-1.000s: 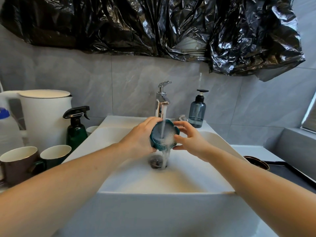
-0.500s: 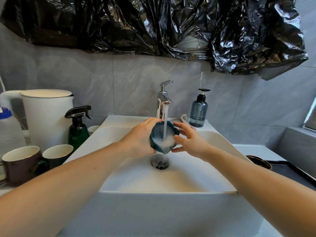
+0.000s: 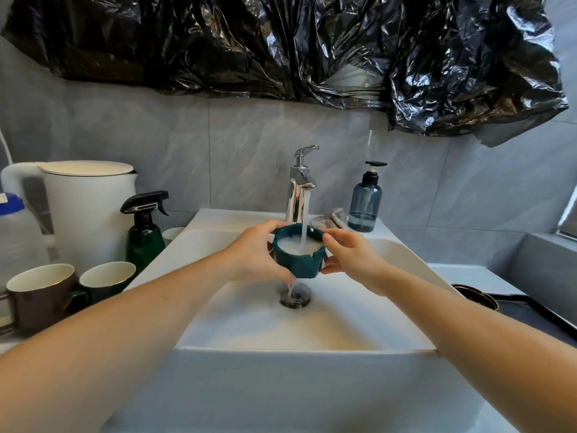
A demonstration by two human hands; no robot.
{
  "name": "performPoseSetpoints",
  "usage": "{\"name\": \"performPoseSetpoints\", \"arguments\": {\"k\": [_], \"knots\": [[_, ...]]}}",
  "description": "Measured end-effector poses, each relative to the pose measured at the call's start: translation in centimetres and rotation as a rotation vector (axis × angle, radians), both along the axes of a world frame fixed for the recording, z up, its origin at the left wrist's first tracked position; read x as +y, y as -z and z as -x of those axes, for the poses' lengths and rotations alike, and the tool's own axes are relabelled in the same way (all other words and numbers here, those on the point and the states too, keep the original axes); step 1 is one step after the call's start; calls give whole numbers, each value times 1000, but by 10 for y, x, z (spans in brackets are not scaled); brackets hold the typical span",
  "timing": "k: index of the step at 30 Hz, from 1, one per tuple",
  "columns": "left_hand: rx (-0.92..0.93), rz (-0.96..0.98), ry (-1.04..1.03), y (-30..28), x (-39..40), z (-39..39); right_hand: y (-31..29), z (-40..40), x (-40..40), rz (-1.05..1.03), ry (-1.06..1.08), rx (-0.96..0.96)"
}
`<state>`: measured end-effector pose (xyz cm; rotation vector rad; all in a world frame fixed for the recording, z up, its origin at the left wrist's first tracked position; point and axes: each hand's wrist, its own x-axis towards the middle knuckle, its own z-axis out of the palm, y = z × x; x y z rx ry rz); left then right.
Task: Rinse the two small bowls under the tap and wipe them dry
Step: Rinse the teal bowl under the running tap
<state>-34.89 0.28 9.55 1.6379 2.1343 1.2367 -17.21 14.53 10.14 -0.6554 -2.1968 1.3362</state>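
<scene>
I hold a small green bowl upright over the sink, at 12 o'clock from me, directly under the running tap; my left hand curls around its 9 o'clock side and my right hand pinches its 3 o'clock side. Water fills it to the brim and spills down toward the drain. I judge the rinse of this first bowl under way, with the second bowl, which I cannot pick out here, and all the drying left; a cloth lies at 1 o'clock by the tap
</scene>
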Motion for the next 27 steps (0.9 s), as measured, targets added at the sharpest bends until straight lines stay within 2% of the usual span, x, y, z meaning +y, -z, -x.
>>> {"name": "performPoseSetpoints", "arguments": {"k": [4, 9, 16, 22, 27], "knots": [[-60, 15, -18, -1, 0, 3, -2, 0, 1, 132, -23, 8], [-125, 18, -23, 0, 2, 5, -5, -2, -3, 178, -62, -1], [-253, 43, -4, -5, 1, 3, -5, -4, -6, 136, -101, -38], [-283, 67, -7, -3, 2, 5, -3, -6, -10, 28, -133, -65], [-323, 68, -30, 0, 2, 7, -3, -7, -11, 27, -131, -53]]}}
